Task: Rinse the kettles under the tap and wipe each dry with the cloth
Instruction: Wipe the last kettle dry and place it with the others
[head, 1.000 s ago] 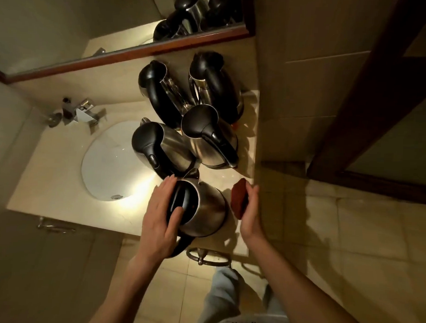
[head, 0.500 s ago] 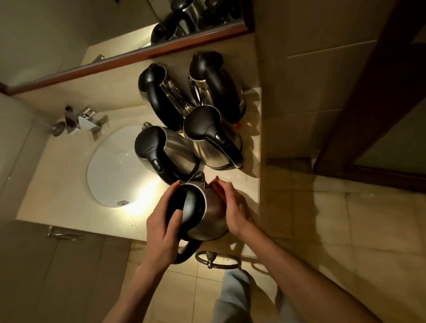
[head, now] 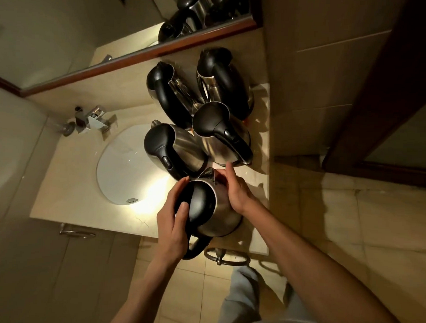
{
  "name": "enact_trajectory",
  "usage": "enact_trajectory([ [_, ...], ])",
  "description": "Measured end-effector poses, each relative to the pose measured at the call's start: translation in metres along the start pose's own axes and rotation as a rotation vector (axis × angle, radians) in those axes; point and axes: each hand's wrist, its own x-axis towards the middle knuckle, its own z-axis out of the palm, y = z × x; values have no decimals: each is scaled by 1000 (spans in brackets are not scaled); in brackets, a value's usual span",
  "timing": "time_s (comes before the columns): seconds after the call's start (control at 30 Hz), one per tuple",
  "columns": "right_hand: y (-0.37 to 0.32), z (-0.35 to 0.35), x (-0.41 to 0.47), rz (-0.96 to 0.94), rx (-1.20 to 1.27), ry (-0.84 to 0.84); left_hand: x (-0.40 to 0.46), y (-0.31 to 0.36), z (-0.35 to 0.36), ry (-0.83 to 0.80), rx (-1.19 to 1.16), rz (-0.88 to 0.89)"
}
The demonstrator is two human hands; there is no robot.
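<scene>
A steel kettle (head: 221, 218) with a black lid stands at the counter's front edge, right of the basin. My left hand (head: 173, 228) grips its lid from the left, thumb on top. My right hand (head: 237, 191) lies against the kettle's right side by the spout, holding the red cloth (head: 220, 180), which is almost wholly hidden under the palm. Several more kettles stand behind it: one close by (head: 183, 148), one to its right (head: 222, 137), and two at the back (head: 171, 92) (head: 222, 74). The tap (head: 92, 118) is at the far left; no water is visible.
The white round basin (head: 120, 163) is sunk in the beige counter (head: 68, 185), left of the kettles. A mirror (head: 66, 35) runs along the back. A tiled wall (head: 306, 92) bounds the counter on the right. A metal towel ring (head: 225, 257) hangs under the front edge.
My right hand, which held the red cloth clear of the kettle a second ago, has moved left onto the kettle's side by the spout. My left hand has stayed on the lid.
</scene>
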Motion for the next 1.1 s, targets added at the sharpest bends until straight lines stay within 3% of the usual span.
enact_trajectory([
  [0.13,9,-8,-13,46,152,-21,-1,2,2,35,-38,-11],
  [0.23,10,8,-48,-79,195,-11,-2,-2,2,73,-102,-43],
  [0.37,23,50,-99,-450,-212,117,1,-4,4,126,-205,-133],
  [0.47,22,50,-90,-506,-318,202,0,-5,7,168,-236,-157],
  [0.63,-3,17,-29,-229,-25,108,-4,11,31,339,-402,-260],
  [0.8,46,13,-33,-4,213,143,-4,14,32,421,-468,-312],
  [0.9,40,25,-61,-147,16,198,-10,17,42,440,-416,-289],
  [1.03,20,49,-109,-524,-374,118,-15,15,44,438,-399,-241],
  [1.1,27,47,-110,-599,-446,105,-16,13,43,432,-369,-220],
])
